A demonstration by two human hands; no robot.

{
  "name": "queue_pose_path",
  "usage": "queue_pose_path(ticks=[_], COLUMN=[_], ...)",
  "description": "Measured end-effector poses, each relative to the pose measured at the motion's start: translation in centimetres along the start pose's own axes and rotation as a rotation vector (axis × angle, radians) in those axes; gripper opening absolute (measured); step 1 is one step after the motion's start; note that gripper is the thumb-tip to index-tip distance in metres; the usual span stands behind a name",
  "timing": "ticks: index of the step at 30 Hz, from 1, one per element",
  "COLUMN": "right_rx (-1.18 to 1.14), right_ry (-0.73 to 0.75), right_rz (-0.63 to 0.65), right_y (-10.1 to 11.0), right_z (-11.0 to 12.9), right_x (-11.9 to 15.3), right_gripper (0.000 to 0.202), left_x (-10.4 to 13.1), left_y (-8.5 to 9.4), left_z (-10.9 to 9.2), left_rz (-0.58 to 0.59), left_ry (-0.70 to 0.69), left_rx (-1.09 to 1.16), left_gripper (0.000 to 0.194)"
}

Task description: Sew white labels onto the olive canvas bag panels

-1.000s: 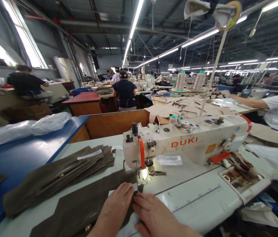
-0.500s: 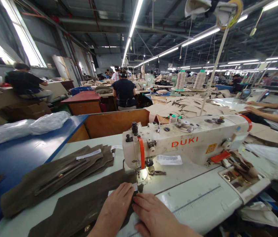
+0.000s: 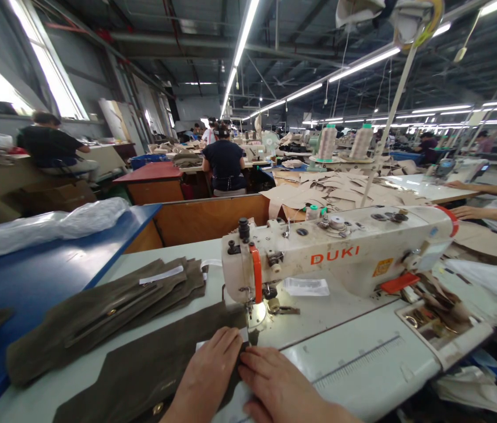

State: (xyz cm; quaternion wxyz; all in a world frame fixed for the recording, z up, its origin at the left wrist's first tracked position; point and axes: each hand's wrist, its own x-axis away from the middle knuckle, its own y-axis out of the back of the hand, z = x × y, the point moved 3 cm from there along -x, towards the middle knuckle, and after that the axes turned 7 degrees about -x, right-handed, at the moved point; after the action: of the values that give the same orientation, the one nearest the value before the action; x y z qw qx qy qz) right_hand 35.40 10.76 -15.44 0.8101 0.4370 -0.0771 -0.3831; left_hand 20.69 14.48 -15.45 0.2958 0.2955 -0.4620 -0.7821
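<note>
Under the needle area of a white sewing machine [image 3: 336, 249] lies the edge of a dark olive fabric piece [image 3: 143, 364] with a white strip [image 3: 244, 335] on it. My left hand [image 3: 213, 364] rests on that fabric and strip, fingers together and pressed down. Close beside it on the right, my right hand [image 3: 275, 376] has its fingers curled at the fabric's edge, thumb tucked below. Both hands sit just in front of the lit presser foot. Further left, a stack of olive pieces [image 3: 98, 311] with a zip and a white strip lies on the table.
A parts tray [image 3: 446, 346] sits at the machine's right. A white label [image 3: 305, 286] lies behind the needle. Plastic-wrapped goods [image 3: 90, 217] rest on the blue table [image 3: 46, 282] at left. Beige pieces [image 3: 332, 191] lie beyond the machine. At right, another person's arms [image 3: 477, 212] reach in.
The whole view has shifted slightly. My hands keep nearly the same place on the fabric. At right, the other person's hands have moved apart.
</note>
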Motion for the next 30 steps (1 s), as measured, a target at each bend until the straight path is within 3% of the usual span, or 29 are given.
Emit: queue_pose_path(ticks=[9,18,23,30], right_rx=[0.178,0.425,0.459,0.463], right_ry=[-0.073,-0.028,-0.017,-0.051], right_rz=[-0.159,-0.136,-0.149,-0.187], right_y=[2.4,2.2,2.4,2.7], right_z=[-0.6,-1.6,-1.8,-2.8], right_x=[-1.8,-3.1,-3.3,-4.1], right_gripper=[0.014,0.014,0.01,0.009], left_x=[0.3,1.6,1.7,-0.1], left_y=[-0.3,-0.8,-0.9,-1.4], left_z=[0.0,0.1,0.4,1.1], left_rz=[-0.104,-0.35,-0.306,-0.222], left_ry=[-0.02,-0.015,0.041,0.073], left_rx=[-0.049,0.094,0.163,0.153], left_gripper=[0.047,0.031,0.035,0.036])
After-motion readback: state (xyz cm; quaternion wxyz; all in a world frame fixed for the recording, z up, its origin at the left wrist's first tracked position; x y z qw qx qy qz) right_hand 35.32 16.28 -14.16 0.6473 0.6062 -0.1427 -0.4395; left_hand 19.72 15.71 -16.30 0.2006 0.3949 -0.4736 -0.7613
